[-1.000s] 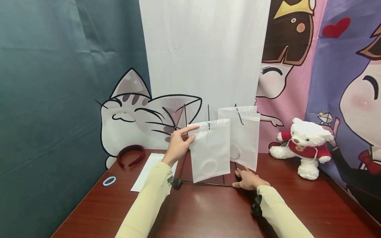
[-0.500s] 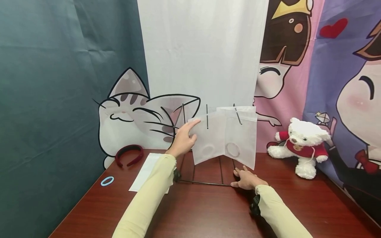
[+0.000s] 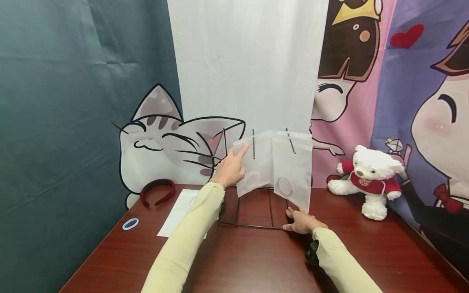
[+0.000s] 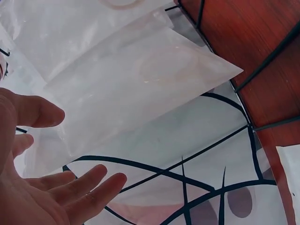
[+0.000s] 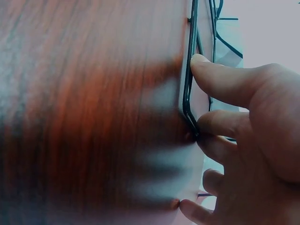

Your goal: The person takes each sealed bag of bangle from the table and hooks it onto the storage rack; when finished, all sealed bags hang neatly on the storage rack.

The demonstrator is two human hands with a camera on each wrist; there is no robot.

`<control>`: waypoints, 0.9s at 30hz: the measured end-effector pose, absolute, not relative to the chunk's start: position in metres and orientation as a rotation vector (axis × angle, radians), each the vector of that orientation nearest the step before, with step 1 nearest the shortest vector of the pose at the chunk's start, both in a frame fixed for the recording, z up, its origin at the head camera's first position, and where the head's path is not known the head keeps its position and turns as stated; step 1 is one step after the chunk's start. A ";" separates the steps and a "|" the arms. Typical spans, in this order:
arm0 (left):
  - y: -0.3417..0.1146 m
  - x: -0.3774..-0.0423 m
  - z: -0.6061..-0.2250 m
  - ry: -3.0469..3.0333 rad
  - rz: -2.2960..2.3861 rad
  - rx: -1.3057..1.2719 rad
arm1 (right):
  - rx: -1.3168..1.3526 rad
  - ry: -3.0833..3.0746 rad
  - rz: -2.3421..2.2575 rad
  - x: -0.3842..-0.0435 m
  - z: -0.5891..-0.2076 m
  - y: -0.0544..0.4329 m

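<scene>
My left hand [image 3: 230,169] reaches up beside the left clear-white zip bag [image 3: 258,162], its index fingertip at the bag's upper left. In the left wrist view the thumb and fingers stand apart, with nothing pinched between them. That bag [image 4: 126,89] hangs at the middle hook, tilted back, with a faint ring inside. A second zip bag [image 3: 292,171] hangs on the right hook, also with a ring in it. My right hand [image 3: 303,221] holds the front right corner of the black wire rack [image 3: 253,226], thumb on the front bar [image 5: 190,70] and index finger at the bend.
On the left of the table lie a blue ring [image 3: 130,224], a dark red headband [image 3: 157,193] and a white bag [image 3: 179,211], partly behind my left sleeve. A white teddy bear [image 3: 370,179] in red sits at the right. Printed curtains hang behind.
The left bag has slid back along its hook and its lower edge has swung backward. My left hand has moved forward and slightly right with it. The right hand stays at the rack corner.
</scene>
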State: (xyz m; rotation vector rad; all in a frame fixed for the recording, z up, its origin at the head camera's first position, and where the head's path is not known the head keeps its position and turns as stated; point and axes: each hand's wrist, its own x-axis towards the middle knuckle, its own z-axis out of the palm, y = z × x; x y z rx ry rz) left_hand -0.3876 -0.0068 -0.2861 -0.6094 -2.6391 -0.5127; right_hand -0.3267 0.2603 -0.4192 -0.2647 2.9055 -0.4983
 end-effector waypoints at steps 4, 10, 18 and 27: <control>-0.008 -0.390 -0.289 -2.665 -0.506 -0.583 | -0.268 2.889 -0.536 -0.325 -0.422 0.259; -0.015 -0.393 -0.295 -2.656 -0.570 -0.587 | -0.232 2.890 -0.538 -0.325 -0.421 0.261; -0.063 -0.393 -0.323 -2.601 -0.674 -0.613 | -0.255 2.894 -0.540 -0.328 -0.423 0.261; -0.145 -0.393 -0.377 -2.743 -0.735 -0.391 | -0.262 2.883 -0.506 -0.325 -0.420 0.260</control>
